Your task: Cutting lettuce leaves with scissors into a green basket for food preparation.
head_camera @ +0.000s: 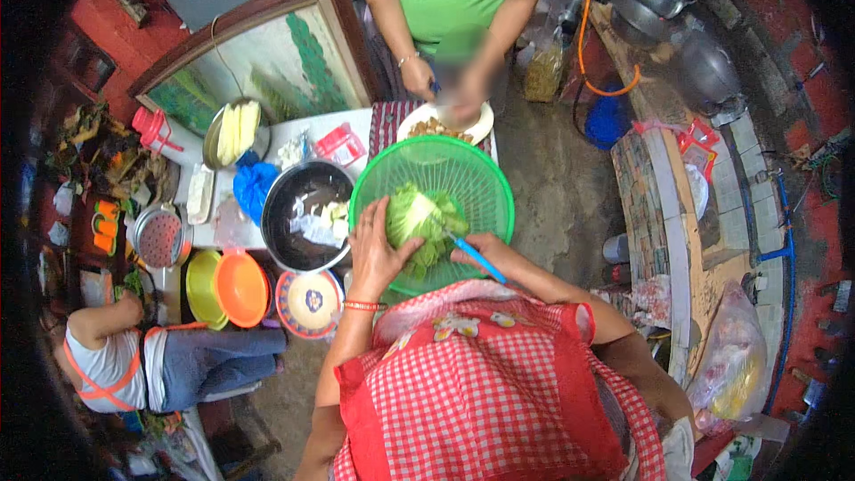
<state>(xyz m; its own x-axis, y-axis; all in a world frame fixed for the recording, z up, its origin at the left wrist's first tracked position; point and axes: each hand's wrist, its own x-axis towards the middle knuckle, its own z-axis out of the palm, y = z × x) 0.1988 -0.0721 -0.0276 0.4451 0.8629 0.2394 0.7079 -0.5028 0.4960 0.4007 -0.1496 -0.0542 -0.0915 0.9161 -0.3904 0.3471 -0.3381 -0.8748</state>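
A green plastic colander (491, 194) stands in front of me, with a head of leafy green vegetable (409, 214) and cut leaves in it. My left hand (381, 244) rests against the left side of the vegetable, thumb and fingers spread around it. In my right hand (491, 257) is a knife with a blue handle (479, 258); its tip end is at the vegetable's right side. Left of the colander, a dark metal pot (280, 214) holds pale cut pieces and what looks like a clear plastic bag.
Across from me, a person in green (444, 0) works over a white plate (482, 125) of brown pieces. Leftward are a pot of pale yellow vegetables (220, 147), a blue bag (255, 188), an orange basin (242, 288) and a patterned bowl (294, 304). Another person (107, 361) is at lower left.
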